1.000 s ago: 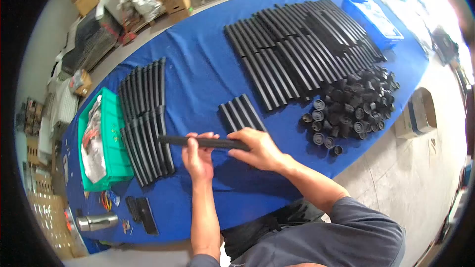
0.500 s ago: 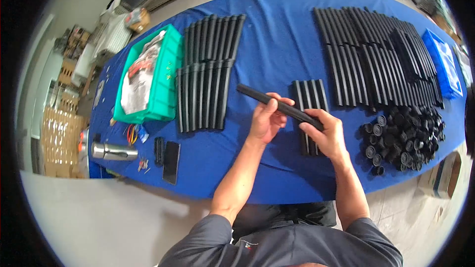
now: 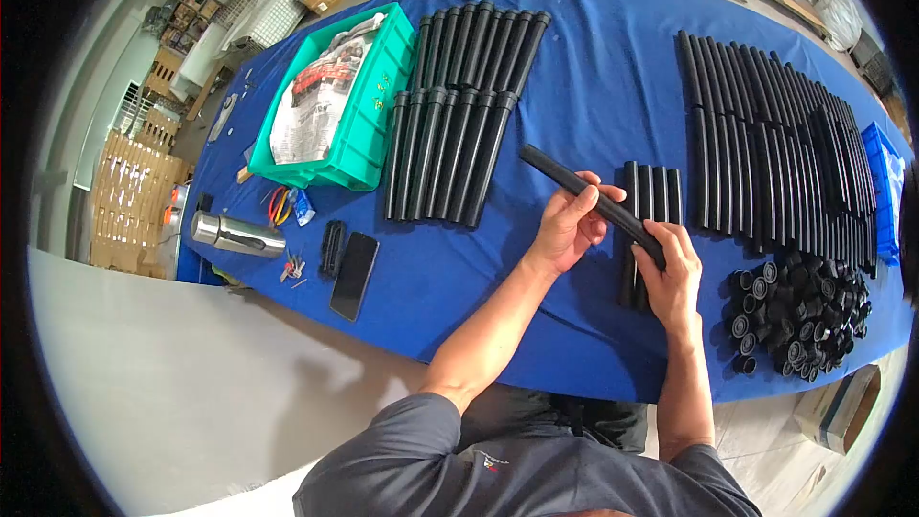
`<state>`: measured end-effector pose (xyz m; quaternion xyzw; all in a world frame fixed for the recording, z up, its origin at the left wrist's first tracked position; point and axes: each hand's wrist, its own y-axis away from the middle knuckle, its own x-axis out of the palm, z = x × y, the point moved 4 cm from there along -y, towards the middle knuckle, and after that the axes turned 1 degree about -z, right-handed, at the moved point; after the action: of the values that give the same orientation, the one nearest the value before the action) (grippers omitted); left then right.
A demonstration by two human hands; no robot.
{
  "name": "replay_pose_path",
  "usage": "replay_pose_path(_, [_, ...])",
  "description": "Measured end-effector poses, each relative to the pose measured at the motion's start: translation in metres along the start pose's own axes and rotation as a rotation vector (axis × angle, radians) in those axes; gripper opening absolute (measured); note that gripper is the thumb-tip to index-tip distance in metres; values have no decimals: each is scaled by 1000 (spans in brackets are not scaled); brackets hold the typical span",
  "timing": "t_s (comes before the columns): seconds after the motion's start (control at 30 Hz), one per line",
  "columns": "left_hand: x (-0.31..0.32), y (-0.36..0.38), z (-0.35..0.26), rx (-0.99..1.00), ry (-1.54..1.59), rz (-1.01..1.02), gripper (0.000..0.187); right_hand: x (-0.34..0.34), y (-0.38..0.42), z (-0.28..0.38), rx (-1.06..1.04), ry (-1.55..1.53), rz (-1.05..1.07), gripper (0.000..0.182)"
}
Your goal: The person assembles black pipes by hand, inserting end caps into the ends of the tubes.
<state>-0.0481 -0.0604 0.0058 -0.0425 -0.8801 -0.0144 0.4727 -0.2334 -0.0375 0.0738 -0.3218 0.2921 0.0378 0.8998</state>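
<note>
A black tube is held slantwise over the blue cloth, its far end pointing up and left. My left hand grips it near the middle, with thumb and fingers round it. On its near end, my right hand is closed. Several loose black tubes lie under and beside my right hand. To the right is a heap of black round caps. Rows of plain black tubes lie beyond it. Tubes with wider ends are laid out in two rows left of my hands.
A green bin with paper in it stands at the left. Near it are a steel bottle, pliers, keys and a phone. A blue tray sits at the right edge of the blue-covered table.
The camera view has shifted, so the table contents appear displaced. Both hands still hold the same tube at a similar slant.
</note>
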Motion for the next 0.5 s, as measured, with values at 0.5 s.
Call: replay_pose_path(0.5, [-4, 1, -3, 7, -10, 2, 19, 5, 9, -20, 635, -588, 173, 29])
